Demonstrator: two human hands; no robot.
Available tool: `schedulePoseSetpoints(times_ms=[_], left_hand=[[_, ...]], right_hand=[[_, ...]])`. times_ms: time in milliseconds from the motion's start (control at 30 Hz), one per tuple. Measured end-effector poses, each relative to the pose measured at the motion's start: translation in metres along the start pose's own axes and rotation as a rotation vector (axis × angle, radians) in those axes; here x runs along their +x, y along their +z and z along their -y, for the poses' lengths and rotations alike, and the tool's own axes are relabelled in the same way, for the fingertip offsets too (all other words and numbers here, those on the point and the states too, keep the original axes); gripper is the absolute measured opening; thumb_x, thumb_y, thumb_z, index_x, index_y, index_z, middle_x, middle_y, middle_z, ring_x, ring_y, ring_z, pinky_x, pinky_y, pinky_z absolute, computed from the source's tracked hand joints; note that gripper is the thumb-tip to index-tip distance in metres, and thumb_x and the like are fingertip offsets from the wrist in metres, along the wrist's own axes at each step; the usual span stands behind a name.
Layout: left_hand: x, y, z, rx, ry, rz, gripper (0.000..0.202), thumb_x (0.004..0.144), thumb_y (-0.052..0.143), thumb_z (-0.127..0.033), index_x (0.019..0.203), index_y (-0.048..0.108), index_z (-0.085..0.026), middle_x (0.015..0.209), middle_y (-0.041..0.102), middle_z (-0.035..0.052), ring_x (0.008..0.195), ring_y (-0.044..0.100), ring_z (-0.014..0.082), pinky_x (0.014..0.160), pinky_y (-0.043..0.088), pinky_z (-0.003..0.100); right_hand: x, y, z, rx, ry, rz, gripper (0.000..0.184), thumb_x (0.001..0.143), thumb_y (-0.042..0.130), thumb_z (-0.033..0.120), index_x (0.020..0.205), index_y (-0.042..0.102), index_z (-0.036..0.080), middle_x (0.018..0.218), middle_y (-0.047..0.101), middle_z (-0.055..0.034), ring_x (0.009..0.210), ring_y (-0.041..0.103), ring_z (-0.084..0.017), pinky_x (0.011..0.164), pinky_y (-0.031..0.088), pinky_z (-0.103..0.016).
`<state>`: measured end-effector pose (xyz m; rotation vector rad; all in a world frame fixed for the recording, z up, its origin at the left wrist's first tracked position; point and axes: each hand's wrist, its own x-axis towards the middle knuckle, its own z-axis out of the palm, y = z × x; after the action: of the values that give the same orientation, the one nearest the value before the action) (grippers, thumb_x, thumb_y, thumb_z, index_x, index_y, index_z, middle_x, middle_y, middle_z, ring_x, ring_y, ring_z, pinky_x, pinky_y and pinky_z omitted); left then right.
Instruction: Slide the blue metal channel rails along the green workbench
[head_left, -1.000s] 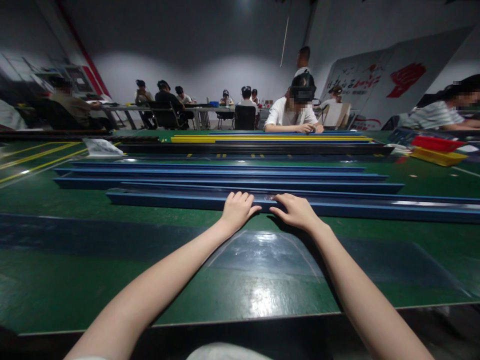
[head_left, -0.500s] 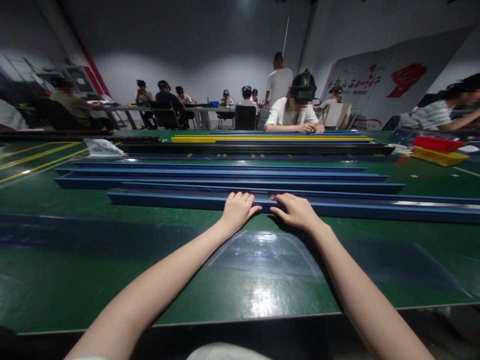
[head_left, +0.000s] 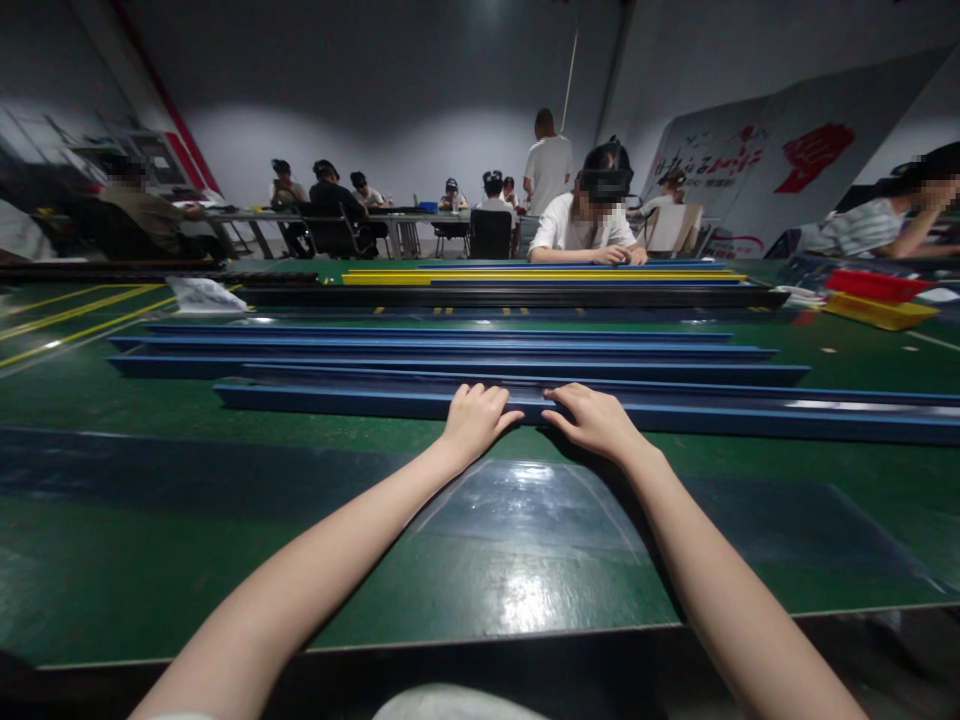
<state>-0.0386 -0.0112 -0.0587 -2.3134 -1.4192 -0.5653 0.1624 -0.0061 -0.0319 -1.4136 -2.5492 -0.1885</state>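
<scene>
A long blue U-shaped channel (head_left: 337, 401) lies crosswise in front of me on the green table. My left hand (head_left: 474, 424) is closed over its near wall, with the fingers curled inside and the thumb along the front. To the right, my right hand (head_left: 600, 422) grips the same wall, its fingertips inside the channel and its thumb outside. A small dark spot shows at the right fingertips; what it is I cannot make out. A short gap separates the two thumbs.
More blue channels (head_left: 450, 363) lie just behind. Farther back are a black channel (head_left: 510, 297), yellow strips (head_left: 540, 277) and a plastic bag (head_left: 204, 295). Red (head_left: 876, 287) and yellow (head_left: 877, 312) trays stand right. Clear sheeting (head_left: 525, 510) covers the table nearby. A co-worker (head_left: 589, 215) sits opposite.
My hands and the blue channel hold nearly the same place. In the background, the standing person has shifted slightly left, and the person at far right has raised a hand toward the head.
</scene>
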Motion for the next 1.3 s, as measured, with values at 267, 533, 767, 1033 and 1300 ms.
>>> schedulePoseSetpoints(times_ms=[267, 533, 767, 1033, 1300], left_hand=[[0.0006, -0.0009, -0.0004, 0.017, -0.001, -0.006, 0.035, 0.083, 0.044, -0.049, 0.082, 0.056, -0.017, 0.080, 0.065, 0.0047, 0.077, 0.054, 0.0195, 0.067, 0.029, 0.031], [0.0011, -0.0016, -0.0004, 0.030, -0.003, -0.007, 0.036, 0.083, 0.043, -0.050, 0.080, 0.056, -0.017, 0.077, 0.064, 0.0052, 0.075, 0.053, 0.0195, 0.065, 0.029, 0.031], [0.0006, -0.0021, -0.0005, 0.032, -0.004, -0.006, 0.037, 0.083, 0.043, -0.050, 0.084, 0.057, -0.016, 0.079, 0.064, 0.0063, 0.076, 0.054, 0.0204, 0.066, 0.030, 0.032], [0.0000, -0.0022, -0.0012, 0.032, -0.002, -0.017, 0.036, 0.084, 0.043, -0.049, 0.089, 0.056, -0.016, 0.081, 0.063, 0.0072, 0.078, 0.053, 0.0213, 0.067, 0.029, 0.032], [-0.0001, -0.0022, -0.0016, 0.045, -0.014, -0.020, 0.038, 0.083, 0.044, -0.051, 0.088, 0.054, -0.015, 0.079, 0.062, 0.0067, 0.077, 0.054, 0.0213, 0.067, 0.029, 0.032]], right_hand=[[-0.0007, -0.0054, 0.0018, -0.073, 0.036, 0.033, 0.038, 0.087, 0.034, 0.043, 0.105, 0.058, 0.020, 0.104, 0.063, -0.0093, 0.095, 0.056, -0.019, 0.070, 0.040, -0.026], [-0.0014, -0.0091, -0.0001, -0.116, 0.105, 0.045, 0.042, 0.086, 0.034, 0.049, 0.101, 0.059, 0.020, 0.099, 0.065, -0.0087, 0.089, 0.059, -0.020, 0.063, 0.037, -0.025], [-0.0015, -0.0080, -0.0001, -0.091, 0.092, 0.039, 0.039, 0.087, 0.033, 0.047, 0.101, 0.059, 0.021, 0.094, 0.065, -0.0076, 0.087, 0.059, -0.019, 0.062, 0.035, -0.024], [0.0001, -0.0037, 0.0038, -0.031, 0.094, 0.020, 0.029, 0.087, 0.036, 0.039, 0.092, 0.058, 0.021, 0.088, 0.063, -0.0065, 0.080, 0.057, -0.017, 0.060, 0.033, -0.023], [0.0013, -0.0009, 0.0025, -0.049, 0.070, 0.011, 0.024, 0.087, 0.036, 0.035, 0.088, 0.055, 0.020, 0.083, 0.061, -0.0058, 0.074, 0.056, -0.016, 0.058, 0.030, -0.023]])
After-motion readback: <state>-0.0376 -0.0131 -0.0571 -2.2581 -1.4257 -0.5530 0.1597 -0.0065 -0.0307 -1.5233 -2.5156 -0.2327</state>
